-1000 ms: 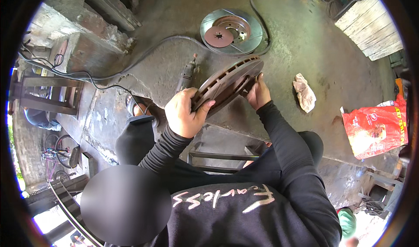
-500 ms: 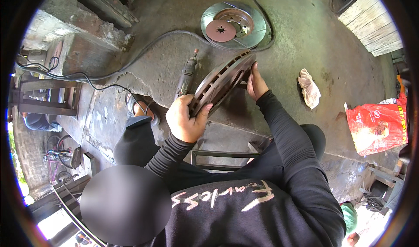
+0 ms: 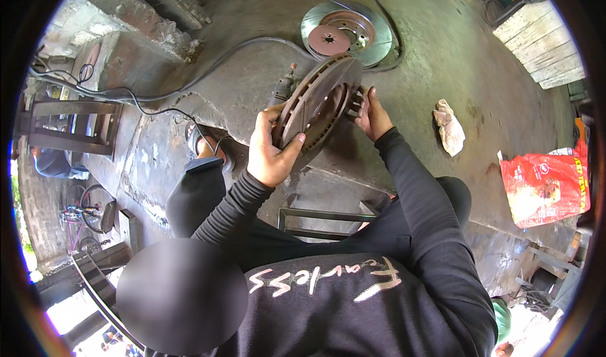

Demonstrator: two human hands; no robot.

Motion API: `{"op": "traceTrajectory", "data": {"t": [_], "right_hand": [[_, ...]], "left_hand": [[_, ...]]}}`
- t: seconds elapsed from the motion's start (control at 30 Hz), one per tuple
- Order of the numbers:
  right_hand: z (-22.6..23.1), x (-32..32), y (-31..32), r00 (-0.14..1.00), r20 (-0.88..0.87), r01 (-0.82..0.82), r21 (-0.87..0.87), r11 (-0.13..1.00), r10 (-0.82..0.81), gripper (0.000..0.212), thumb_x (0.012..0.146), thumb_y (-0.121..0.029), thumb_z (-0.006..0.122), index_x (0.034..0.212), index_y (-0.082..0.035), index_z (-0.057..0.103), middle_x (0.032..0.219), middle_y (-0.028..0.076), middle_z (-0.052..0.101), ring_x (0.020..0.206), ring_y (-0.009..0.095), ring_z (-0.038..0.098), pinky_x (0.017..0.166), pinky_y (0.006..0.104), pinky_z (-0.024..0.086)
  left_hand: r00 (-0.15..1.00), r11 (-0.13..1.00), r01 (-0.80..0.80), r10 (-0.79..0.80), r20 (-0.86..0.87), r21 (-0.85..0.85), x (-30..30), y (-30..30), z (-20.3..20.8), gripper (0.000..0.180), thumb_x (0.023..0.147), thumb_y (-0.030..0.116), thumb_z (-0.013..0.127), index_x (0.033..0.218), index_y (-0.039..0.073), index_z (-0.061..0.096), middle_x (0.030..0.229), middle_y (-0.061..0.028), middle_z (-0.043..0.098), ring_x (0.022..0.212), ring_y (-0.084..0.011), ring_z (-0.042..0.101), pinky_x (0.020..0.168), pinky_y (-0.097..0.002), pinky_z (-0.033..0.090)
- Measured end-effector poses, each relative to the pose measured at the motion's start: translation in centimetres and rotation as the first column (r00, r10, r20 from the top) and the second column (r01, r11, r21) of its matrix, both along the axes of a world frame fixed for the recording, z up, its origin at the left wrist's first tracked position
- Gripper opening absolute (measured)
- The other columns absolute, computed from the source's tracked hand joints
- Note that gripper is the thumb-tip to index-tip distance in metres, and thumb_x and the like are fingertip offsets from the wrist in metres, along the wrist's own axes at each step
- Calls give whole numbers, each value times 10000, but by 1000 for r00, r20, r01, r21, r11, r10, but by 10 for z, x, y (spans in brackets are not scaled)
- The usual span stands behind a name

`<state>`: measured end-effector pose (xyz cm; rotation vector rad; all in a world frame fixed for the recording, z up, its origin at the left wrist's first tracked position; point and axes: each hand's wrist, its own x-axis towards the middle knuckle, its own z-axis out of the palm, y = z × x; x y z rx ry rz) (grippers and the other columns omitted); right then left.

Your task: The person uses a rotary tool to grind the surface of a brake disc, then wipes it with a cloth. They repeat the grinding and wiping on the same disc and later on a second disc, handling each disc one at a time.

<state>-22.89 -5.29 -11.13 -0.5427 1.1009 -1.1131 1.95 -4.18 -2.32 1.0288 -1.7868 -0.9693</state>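
A rusty vented brake disc (image 3: 309,114) is held up at a steep tilt in front of me. My left hand (image 3: 273,145) is closed on its lower left rim, thumb over the near face and fingers round the slotted edge. At the disc's right side, my right hand (image 3: 371,114) has its thumb raised and its fingers apart; whether the fingertips touch the metal I cannot tell. Partly hidden behind the disc lies a grey power grinder (image 3: 284,85). Farther off, a shinier brake disc (image 3: 382,32) lies flat, with a reddish-brown sanding disc (image 3: 329,40) on it.
A dark cable (image 3: 233,51) curves across the stained concrete surface (image 3: 429,47). On the right are a crumpled pale cloth or wrapper (image 3: 449,128) and a red plastic bag (image 3: 546,186). A metal frame (image 3: 325,215) stands between my legs. Rough concrete blocks (image 3: 136,25) stand at the far left.
The held brake disc has turned, showing more of its hollow face. My left hand still grips it. My right hand has come away from the upper rim and its fingers have spread.
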Motion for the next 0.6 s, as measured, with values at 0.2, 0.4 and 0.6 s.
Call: {"op": "traceTrajectory", "data": {"t": [0.2, 0.4, 0.6], "right_hand": [[-14, -21, -6, 990, -44, 134, 13, 991, -134, 820, 876, -735, 381, 1416, -118, 374, 1314, 96, 494, 1178, 225, 475, 966, 436, 403], [84, -50, -26, 788, -466, 215, -403, 890, -402, 426, 939, -339, 553, 1240, -38, 531, 1047, 50, 621, 964, 148, 593, 857, 302, 483], [177, -11, -57, 885, -449, -150, -522, 840, -121, 346, 948, -214, 539, 1233, -18, 543, 1034, 78, 633, 944, 155, 607, 838, 298, 492]], "left_hand": [[997, 992, 59, -54, 48, -115, -2, 16, -7, 555, 718, -8, 699, 1199, -19, 423, 1283, -244, 489, 1133, -368, 536, 934, -411, 455], [985, 968, 170, -158, 75, -185, -12, 37, 0, 653, 702, -57, 671, 1319, -19, 461, 1382, -265, 410, 1230, -430, 478, 1011, -434, 417], [989, 971, 144, -135, 60, -192, -12, 39, 1, 685, 667, -75, 659, 1322, -1, 472, 1387, -255, 402, 1252, -409, 447, 1028, -425, 405]]}}
